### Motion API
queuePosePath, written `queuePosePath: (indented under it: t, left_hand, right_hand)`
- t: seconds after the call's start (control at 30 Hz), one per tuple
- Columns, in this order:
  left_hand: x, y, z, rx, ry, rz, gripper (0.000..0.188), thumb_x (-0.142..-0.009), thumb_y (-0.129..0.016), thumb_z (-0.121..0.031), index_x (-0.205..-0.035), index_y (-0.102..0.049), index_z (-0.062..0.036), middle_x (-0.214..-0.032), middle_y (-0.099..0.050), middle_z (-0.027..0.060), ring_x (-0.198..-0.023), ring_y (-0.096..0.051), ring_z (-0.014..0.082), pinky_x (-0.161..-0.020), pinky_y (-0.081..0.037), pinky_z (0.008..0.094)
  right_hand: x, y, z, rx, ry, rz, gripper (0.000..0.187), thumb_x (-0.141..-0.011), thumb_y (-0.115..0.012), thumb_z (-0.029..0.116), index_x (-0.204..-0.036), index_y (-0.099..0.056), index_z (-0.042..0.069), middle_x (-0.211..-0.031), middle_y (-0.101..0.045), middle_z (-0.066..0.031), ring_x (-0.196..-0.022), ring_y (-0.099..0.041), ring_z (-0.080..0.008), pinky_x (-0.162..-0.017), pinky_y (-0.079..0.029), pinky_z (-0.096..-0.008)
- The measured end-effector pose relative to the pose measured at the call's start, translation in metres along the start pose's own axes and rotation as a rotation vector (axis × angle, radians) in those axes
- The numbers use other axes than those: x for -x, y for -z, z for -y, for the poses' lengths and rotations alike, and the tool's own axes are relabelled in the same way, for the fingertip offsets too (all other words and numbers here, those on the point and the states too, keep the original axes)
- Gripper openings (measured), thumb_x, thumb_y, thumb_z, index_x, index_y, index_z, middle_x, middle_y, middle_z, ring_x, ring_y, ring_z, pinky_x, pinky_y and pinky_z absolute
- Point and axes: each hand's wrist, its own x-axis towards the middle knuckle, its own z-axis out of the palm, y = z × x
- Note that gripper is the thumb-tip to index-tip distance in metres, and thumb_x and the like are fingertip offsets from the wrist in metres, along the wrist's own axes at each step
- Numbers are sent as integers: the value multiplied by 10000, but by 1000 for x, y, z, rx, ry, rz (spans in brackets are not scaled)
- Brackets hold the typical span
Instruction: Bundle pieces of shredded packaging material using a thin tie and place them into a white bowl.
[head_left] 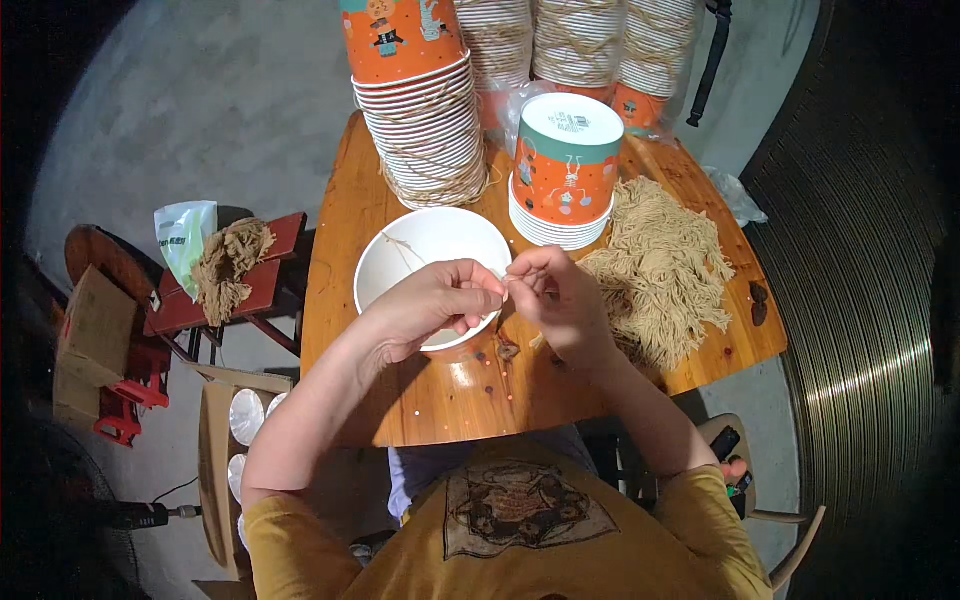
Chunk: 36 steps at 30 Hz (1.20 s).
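A paper bucket (pixel 372 272) with a white inside stands open end up near the table's middle. Inside its far left wall lies a thin tan cord (pixel 402 244), running down until my left hand (pixel 432 305) hides it. Over the bucket's right rim my left thumb and forefinger are pinched together, the other fingers curled over the opening. Close against them, my right hand (pixel 562 308) also pinches with thumb and forefinger. A tiny pale bit shows between the fingertips, too small to name. To the right lies a heap of tan cords (pixel 660 265).
Upside-down orange paper buckets (pixel 570 190) stand nested behind the heap. A tall bucket stack with cords (pixel 425 130) rises at the far left of the wooden table (pixel 440 410); several more stand behind. A red bench (pixel 285 240) left holds a bag and tan cords.
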Motion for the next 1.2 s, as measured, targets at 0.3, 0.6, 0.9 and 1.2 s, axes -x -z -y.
queuePosePath:
  t: [0.3,0.6,0.9,1.2]
  left_hand:
    - [-3,9,1,192,67,-13,137,-857,-569,-19,-995,-577,-15,-826,-602,12,-672,-576,43,-601,-506,171]
    - [-6,20,1,361,156,161,178,-875,-588,-51,-1050,-577,-19,-913,-641,43,-762,-627,73,-672,-541,209]
    - [-2,12,2,399,114,61,191,-863,-593,-17,-1050,-550,-10,-929,-624,83,-778,-615,103,-688,-523,196]
    - [2,12,4,250,15,62,122,-850,-596,27,-935,-528,-28,-869,-619,56,-772,-615,88,-689,-528,186]
  right_hand:
    - [-5,-7,9,231,359,-17,200,-720,-679,-27,-858,-583,80,-789,-541,-37,-707,-555,-180,-590,-441,-296]
    - [-5,-16,10,349,543,8,262,-664,-719,-28,-852,-607,116,-801,-504,-31,-744,-513,-209,-661,-395,-331]
    - [1,-5,-3,302,432,77,230,-689,-686,-23,-871,-635,109,-846,-513,-38,-776,-514,-206,-694,-410,-315]
    - [-12,14,-1,331,326,155,311,-729,-611,19,-1019,-585,129,-939,-550,-59,-848,-518,-239,-759,-402,-351]
